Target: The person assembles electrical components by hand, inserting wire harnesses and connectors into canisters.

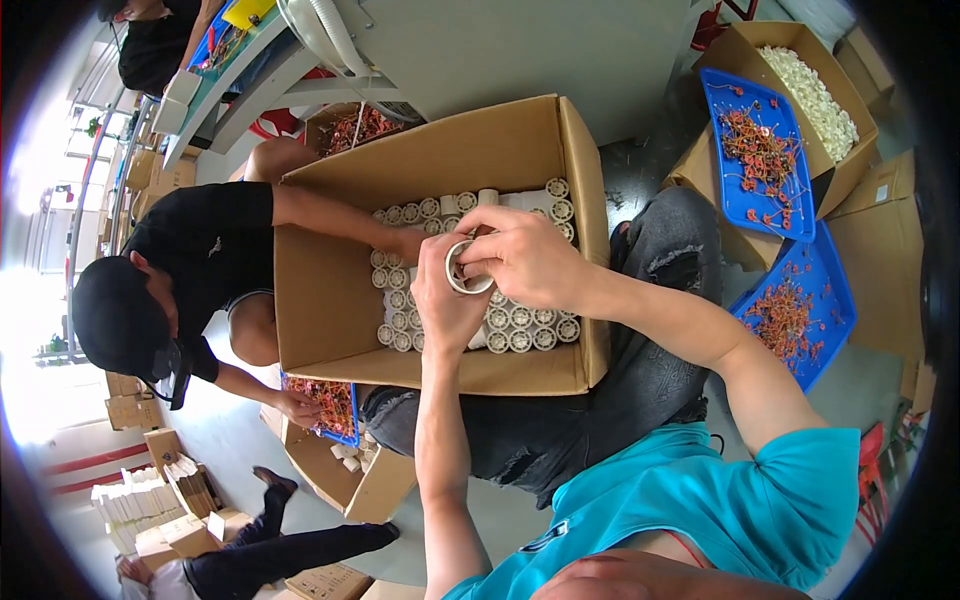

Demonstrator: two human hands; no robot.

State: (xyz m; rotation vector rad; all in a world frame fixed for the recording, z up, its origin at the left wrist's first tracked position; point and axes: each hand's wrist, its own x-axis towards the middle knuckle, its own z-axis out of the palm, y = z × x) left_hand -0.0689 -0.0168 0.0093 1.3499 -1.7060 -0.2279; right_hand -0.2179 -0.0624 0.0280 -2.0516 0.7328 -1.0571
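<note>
My left hand [437,300] is closed around a white hollow plastic cylinder [453,281], its round open end facing up. The fingers of my right hand [530,258] are bent together and reach into that opening; whatever they pinch is hidden. Both hands are above a large open cardboard box [430,372]. Inside the box, white cylindrical parts [520,318] with spoked round ends stand in rows, and a few lie on their sides.
A co-worker in black [200,235] reaches one arm into the box, the other hand at a tray of red parts [325,405]. At right, blue trays [730,200] hold wired red parts, beside a carton of white pieces [810,95]. A grey machine panel [520,50] stands behind.
</note>
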